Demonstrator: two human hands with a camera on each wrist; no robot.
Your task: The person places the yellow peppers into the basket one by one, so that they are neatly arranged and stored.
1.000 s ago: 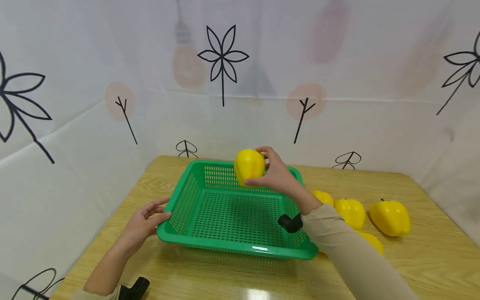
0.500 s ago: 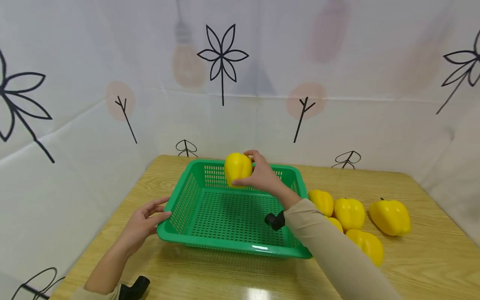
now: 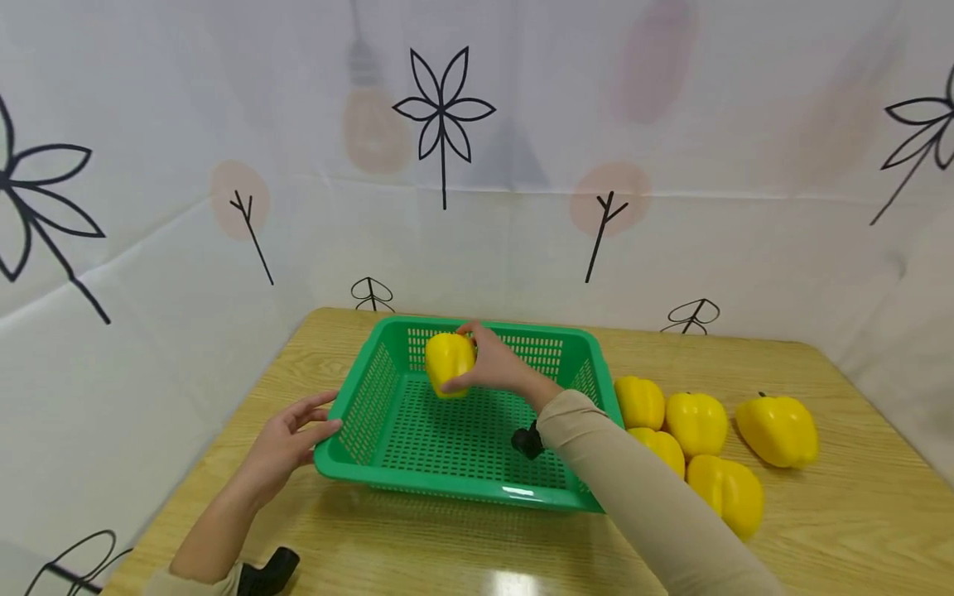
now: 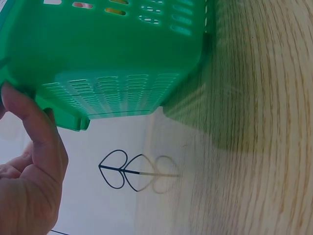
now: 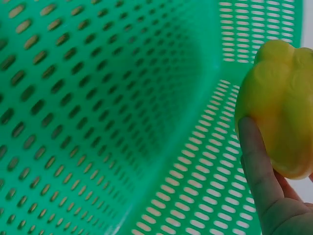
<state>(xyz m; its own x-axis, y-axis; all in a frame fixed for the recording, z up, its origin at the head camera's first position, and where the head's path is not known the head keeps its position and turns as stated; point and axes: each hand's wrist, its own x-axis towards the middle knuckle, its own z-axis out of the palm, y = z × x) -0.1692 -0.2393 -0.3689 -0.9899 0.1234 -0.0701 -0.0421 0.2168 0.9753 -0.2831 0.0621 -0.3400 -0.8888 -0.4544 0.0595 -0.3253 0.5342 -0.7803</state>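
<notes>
My right hand [image 3: 495, 362] grips a yellow bell pepper [image 3: 449, 364] between thumb and fingers, low inside the green plastic basket [image 3: 462, 495] near its back left. In the right wrist view the pepper [image 5: 281, 107] is apart from the slotted floor; whether it touches a wall cannot be told. My left hand [image 3: 279, 443] holds the basket's left rim, thumb on top and fingers at the outer side. From the left wrist view, the left hand [image 4: 36, 147] has its fingers bent at the rim of the basket [image 4: 107, 54].
Several yellow bell peppers [image 3: 696, 424] lie on the wooden table [image 3: 835, 530] right of the basket, the nearest ones close to its right wall. A patterned white cloth [image 3: 507, 248] hangs behind the table. Black wrist devices [image 3: 270, 571] sit on both forearms.
My right hand has carried the bell pepper leftward and then down into the basket. The left hand keeps its hold on the rim, and the basket stays in place.
</notes>
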